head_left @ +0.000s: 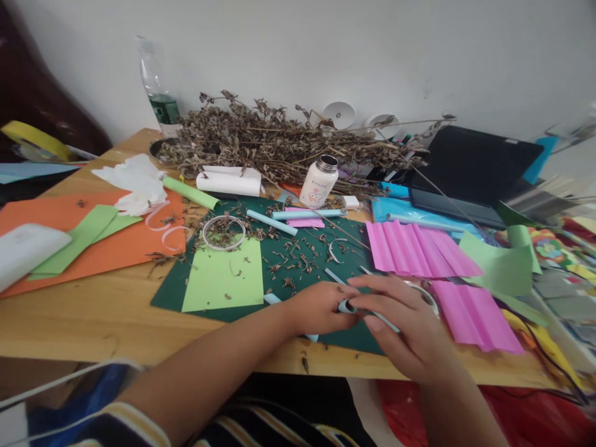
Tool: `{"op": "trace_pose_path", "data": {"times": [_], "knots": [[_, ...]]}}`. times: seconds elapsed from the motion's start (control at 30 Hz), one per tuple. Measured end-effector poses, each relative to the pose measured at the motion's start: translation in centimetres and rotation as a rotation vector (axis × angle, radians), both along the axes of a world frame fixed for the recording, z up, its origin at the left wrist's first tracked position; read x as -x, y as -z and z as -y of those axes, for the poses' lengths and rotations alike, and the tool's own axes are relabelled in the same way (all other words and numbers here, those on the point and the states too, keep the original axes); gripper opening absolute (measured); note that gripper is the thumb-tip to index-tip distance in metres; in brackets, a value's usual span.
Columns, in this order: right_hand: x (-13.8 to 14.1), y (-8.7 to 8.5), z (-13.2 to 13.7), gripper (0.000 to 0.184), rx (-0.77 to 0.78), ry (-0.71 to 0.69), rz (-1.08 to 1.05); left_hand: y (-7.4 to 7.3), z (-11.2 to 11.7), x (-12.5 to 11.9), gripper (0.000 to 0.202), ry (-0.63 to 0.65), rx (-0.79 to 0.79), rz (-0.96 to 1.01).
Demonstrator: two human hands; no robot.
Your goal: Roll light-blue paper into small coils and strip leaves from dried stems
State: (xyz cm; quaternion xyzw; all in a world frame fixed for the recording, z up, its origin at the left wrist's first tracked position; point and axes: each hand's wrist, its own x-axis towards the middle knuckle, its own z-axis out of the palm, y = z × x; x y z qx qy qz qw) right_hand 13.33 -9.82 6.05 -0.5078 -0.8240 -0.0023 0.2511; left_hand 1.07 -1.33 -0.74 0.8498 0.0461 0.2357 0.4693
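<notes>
My left hand (321, 307) is wrapped round a light blue rolled paper tube (347, 306), whose hollow end pokes out beside the thumb. My right hand (410, 323) comes in from the right with its fingers stretched and apart. Its fingertips meet the tube's end. A thin light blue strip (387, 322) shows beneath its fingers; I cannot tell whether they touch it. Both hands are above the dark green mat (284, 257). Further back lie two more blue paper tubes (271, 222). A roll of tape (423, 295) is partly hidden behind my right hand.
A light green sheet (223, 279) carries a clear ring (203, 233) and dried leaf bits. Dried plant stems (261, 136) line the wall behind a white bottle (319, 181). Pink crepe paper (414, 249) and a laptop (475, 167) are at right, orange paper (93, 248) at left.
</notes>
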Motion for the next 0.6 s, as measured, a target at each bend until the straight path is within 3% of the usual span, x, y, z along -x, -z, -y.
{"op": "trace_pose_path", "data": {"times": [0.1, 0.43, 0.6], "knots": [[0.04, 0.58, 0.06, 0.015, -0.081, 0.068, -0.107, -0.01, -0.02, -0.02, 0.012, -0.012, -0.027, -0.022], [0.68, 0.39, -0.63, 0.011, 0.014, -0.007, 0.167, 0.48, 0.04, -0.05, 0.011, 0.055, -0.050, -0.024], [0.50, 0.70, -0.31, 0.012, -0.083, -0.036, 0.126, 0.60, 0.21, -0.19, 0.016, 0.049, -0.080, -0.040]]}}
